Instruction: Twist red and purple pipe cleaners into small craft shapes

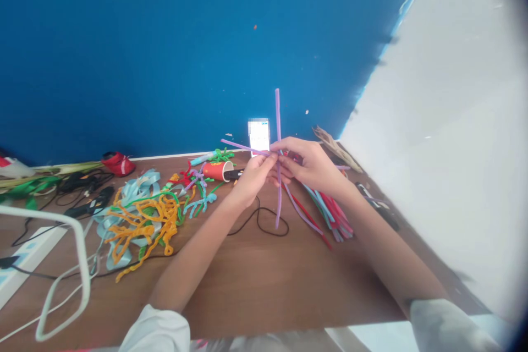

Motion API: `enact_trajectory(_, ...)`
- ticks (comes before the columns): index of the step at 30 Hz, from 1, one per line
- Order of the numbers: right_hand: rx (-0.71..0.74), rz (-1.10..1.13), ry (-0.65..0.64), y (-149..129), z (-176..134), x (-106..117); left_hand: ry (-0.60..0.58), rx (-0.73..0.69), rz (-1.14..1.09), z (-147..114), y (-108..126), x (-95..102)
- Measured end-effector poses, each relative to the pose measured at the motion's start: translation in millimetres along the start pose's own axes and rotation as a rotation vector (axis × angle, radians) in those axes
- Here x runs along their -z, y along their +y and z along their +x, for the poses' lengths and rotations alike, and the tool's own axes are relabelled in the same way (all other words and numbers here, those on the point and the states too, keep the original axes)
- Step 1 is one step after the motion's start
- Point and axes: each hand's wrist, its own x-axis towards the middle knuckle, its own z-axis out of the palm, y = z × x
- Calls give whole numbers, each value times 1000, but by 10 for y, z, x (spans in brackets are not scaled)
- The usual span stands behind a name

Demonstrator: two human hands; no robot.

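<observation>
Purple pipe cleaners (278, 115) cross each other between my two hands, above the middle of the table. One stands nearly upright, its lower end hanging below my fingers; another sticks out to the left. My left hand (256, 176) pinches them near the crossing. Right beside it, the fingers of my right hand (307, 162) close on the same crossing, which they partly hide. Under my right forearm lies a bundle of red, blue, green and purple pipe cleaners (336, 220). Behind the hands a phone (259, 135) with a lit screen stands upright.
To the left lie orange twisted pipe cleaners (152, 220) and light-blue ribbon (142, 187). A red paper cup (214, 170) rests on its side. A white power strip (31, 261) and a white bent frame (84, 269) occupy the left edge. Black cable (272, 231) loops mid-table; the blue wall (185, 55) rises behind.
</observation>
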Motion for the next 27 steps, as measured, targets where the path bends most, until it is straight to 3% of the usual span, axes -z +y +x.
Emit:
enact_trajectory(14,34,-65,-123,72,-10,99,15,15,63,21,-53,75)
enact_trajectory(20,-12,-109,-41,103,-6,69,55,26,22,10,-33,47)
enact_trajectory(27,30,-80,13,122,-1,-12,60,23,-5,11,-8,38)
